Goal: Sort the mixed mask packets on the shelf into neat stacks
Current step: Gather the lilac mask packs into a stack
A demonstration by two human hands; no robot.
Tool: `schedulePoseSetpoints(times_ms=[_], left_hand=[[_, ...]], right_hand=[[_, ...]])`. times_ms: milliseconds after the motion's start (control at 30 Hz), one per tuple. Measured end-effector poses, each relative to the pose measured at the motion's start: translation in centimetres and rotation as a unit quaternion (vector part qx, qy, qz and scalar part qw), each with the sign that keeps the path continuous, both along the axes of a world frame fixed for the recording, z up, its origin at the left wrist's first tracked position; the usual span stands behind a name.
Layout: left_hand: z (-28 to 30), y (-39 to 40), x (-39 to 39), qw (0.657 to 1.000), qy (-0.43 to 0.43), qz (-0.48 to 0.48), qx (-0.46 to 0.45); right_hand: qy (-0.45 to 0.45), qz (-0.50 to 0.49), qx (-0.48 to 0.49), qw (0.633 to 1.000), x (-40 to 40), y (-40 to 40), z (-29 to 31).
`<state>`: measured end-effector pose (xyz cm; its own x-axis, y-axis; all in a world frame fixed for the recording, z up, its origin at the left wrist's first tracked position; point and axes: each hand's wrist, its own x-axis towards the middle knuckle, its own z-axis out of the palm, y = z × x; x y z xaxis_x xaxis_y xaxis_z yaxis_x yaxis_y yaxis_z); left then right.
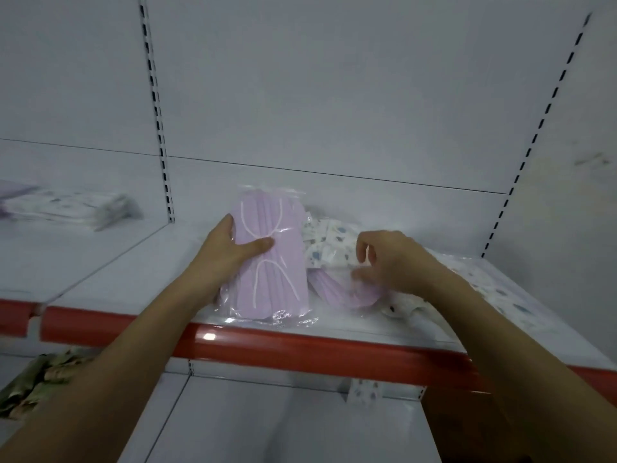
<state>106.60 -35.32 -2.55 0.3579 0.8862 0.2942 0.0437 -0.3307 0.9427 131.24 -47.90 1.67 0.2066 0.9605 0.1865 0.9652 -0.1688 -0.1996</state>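
**A:** Start at the left. What is there?

**B:** A blurred stack of patterned packets lies on the neighbouring bay, well left of the slotted upright. Below it, left of the red shelf edge, something camouflage-coloured shows on a lower level; too blurred to name.

**A:** And the left hand?

**B:** The left hand reaches up and forward over the red edge. It grips a pink mask packet, thumb laid across the front, fingers behind its left side. The packet is tilted nearly upright, with its clear bottom flap touching the shelf just behind the red edge.

**A:** What sits next to that packet?

**B:** Just to its right is a mixed heap: patterned white packets behind, a second pink packet lying flat in front, touching the held one.

**A:** The right hand?

**B:** The right hand comes in from the lower right, wrist bent, fingers curled down onto the heap. Its fingertips are blurred, touching the flat pink packet; whether they pinch it I cannot tell.

**A:** Room to move?

**B:** Left of the held packet the shelf is bare white as far as the upright. Right of the heap, more patterned packets spread along the shelf toward the right upright. The back panel rises plain above it all.
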Motion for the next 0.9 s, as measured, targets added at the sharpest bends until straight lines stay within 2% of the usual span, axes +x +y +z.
schedulePoseSetpoints(times_ms=[67, 133, 167, 233, 267, 300, 400, 467, 500, 600, 767, 900], left_hand=[[-0.1, -0.2, 0.1, 1.000, 0.002, -0.004, 0.011], [-0.4, 0.0, 0.1, 1.000, -0.001, -0.002, 0.008], [-0.4, 0.0, 0.1, 1.000, 0.000, -0.002, 0.007], [-0.5, 0.1, 0.2, 1.000, 0.009, -0.001, 0.012], [-0.4, 0.1, 0.2, 1.000, 0.015, -0.003, 0.016], [-0.2, 0.1, 0.2, 1.000, 0.017, -0.009, 0.021], [0.2, 0.0, 0.5, 0.999, 0.033, -0.015, 0.035], [0.2, 0.0, 0.6, 0.998, 0.041, -0.020, 0.041], [0.2, 0.0, 0.7, 0.998, 0.039, -0.022, 0.042], [0.0, 0.0, 0.8, 0.999, 0.022, -0.025, 0.037], [-0.2, -0.1, 0.6, 0.999, 0.008, -0.027, 0.033], [-0.2, -0.3, 0.8, 0.999, -0.013, -0.033, 0.032]], right_hand=[[-0.058, -0.052, 0.060, 0.995, 0.2, 0.9, 0.0], [-0.074, -0.112, 0.118, 0.984, 0.5, 1.6, -0.5], [-0.051, -0.143, 0.142, 0.978, 0.8, 1.9, -0.8], [0.081, -0.156, 0.162, 0.971, 1.1, 2.0, -0.8], [0.163, -0.130, 0.162, 0.964, 1.1, 1.8, -0.7], [0.202, -0.084, 0.157, 0.963, 0.9, 1.6, -0.6], [0.131, 0.057, 0.058, 0.988, -0.5, 0.3, -0.5], [0.051, 0.084, -0.030, 0.995, -1.0, 0.0, -0.9], [0.028, 0.087, -0.034, 0.995, -1.0, 0.1, -1.2], [0.037, 0.079, 0.035, 0.996, -1.0, 0.3, -1.7], [0.063, 0.065, 0.051, 0.995, -0.4, 0.1, -0.6], [0.099, 0.044, 0.105, 0.989, 0.1, 0.2, -0.1]])
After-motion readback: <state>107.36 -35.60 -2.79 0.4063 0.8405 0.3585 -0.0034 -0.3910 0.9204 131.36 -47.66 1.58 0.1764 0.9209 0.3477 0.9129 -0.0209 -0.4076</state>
